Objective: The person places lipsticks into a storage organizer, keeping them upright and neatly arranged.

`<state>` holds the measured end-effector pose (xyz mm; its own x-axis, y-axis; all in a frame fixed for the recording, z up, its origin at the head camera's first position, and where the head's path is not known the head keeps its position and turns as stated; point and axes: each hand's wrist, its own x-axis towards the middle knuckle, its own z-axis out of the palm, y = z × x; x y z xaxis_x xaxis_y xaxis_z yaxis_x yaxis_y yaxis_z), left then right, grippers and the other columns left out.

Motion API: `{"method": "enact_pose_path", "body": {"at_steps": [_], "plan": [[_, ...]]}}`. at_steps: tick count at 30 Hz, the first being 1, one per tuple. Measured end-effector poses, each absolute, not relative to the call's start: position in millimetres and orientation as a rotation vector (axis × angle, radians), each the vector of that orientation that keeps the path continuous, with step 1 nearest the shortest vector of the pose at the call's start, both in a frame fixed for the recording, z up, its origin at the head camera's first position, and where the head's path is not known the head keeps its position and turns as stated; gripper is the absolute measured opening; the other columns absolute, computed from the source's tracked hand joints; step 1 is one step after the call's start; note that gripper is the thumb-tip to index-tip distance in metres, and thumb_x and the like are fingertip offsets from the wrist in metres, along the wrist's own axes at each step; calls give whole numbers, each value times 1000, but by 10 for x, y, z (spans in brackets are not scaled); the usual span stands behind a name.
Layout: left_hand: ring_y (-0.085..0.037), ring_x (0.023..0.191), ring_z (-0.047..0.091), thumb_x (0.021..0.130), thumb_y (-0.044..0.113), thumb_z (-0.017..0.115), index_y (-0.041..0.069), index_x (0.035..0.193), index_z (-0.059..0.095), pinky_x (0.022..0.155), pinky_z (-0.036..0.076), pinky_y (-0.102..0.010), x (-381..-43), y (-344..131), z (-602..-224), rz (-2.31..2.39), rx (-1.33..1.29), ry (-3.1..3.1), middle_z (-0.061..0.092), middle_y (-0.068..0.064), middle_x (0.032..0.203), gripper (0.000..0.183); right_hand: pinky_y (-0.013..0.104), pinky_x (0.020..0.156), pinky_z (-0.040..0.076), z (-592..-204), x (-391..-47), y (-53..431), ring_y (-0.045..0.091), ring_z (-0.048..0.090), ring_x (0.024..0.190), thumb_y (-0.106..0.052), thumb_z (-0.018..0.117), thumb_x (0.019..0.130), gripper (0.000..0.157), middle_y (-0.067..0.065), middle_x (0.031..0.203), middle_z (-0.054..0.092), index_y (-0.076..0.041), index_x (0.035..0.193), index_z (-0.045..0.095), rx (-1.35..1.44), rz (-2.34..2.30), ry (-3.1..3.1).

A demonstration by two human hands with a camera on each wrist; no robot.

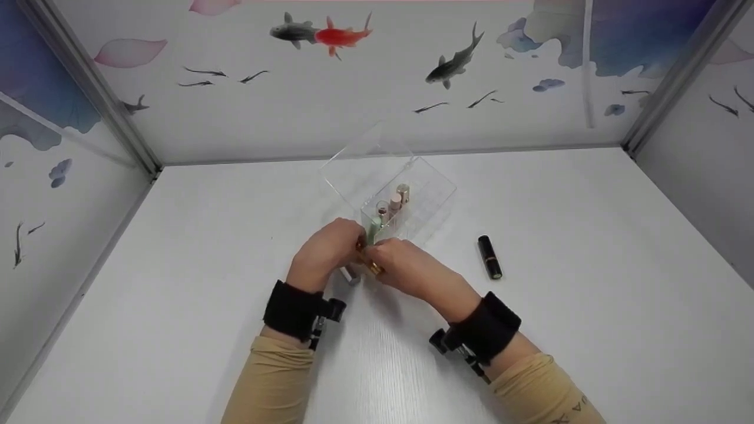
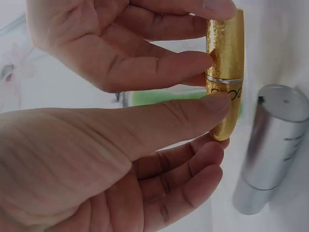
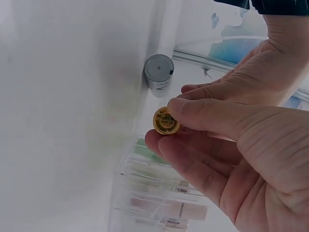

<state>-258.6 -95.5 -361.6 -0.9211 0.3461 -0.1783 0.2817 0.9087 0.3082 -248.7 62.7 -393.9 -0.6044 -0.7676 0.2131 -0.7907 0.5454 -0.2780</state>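
Note:
A gold lipstick tube [image 2: 227,53] with a silver band round its middle is held between both hands. In the left wrist view, my left hand [image 1: 328,250] has its thumb across the lettered end, fingers behind. My right hand [image 1: 412,265] pinches the other end, and the round gold end of the tube [image 3: 166,121] faces the right wrist camera. Both hands are close in front of a clear plastic box [image 1: 439,185] whose lid is raised. A silver tube [image 2: 273,150] lies on the table beside the hands, mostly hidden by the left hand in the head view.
Inside the box stand several lipsticks, among them a green one [image 1: 374,228], a pinkish one [image 1: 395,203] and a gold-capped one [image 1: 403,191]. To the right, a black lipstick [image 1: 489,258] lies on the white table [image 1: 589,265]. Printed panels [image 1: 377,106] enclose the back and sides.

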Motion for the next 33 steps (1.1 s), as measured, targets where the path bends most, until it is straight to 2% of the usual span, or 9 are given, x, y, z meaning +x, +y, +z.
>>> {"method": "enact_pose_path", "body": {"at_steps": [7,11,15,23,33], "plan": [[-21,93,63,89,14,75,3,104,73,84,53,-36,-2550,-1050,-3450,523,510,2809,73,-9,104,19,32,70,51,-3763,-2479,759,22,63,78,7,69,84,17,11,90,71,-1,99,69,1395,634,-2715],[-21,93,62,90,18,75,4,103,72,84,53,-36,-2528,-1061,-3375,579,506,2827,72,-9,102,20,29,70,50,-3673,-2502,848,21,62,77,8,68,84,19,11,90,71,-2,100,67,1367,720,-2734],[-21,92,61,89,21,76,4,103,71,83,52,-36,-2506,-1051,-3320,608,539,2873,70,-10,101,22,32,73,55,-3598,-2529,927,21,66,81,8,66,86,18,11,93,72,-3,100,65,1337,797,-2749],[-22,94,65,90,17,74,6,108,72,80,55,-33,-2509,-1007,-3295,839,597,2971,67,-10,104,20,37,80,58,-3502,-2598,1068,23,68,90,3,66,91,19,10,103,72,-5,109,65,1249,876,-2707],[-20,102,68,93,10,69,10,116,74,89,58,-28,-2518,-791,-3309,1203,710,3124,64,-9,114,24,36,83,60,-3533,-2744,1207,24,70,97,2,66,92,17,12,105,72,-3,107,60,984,1037,-2610]]}}
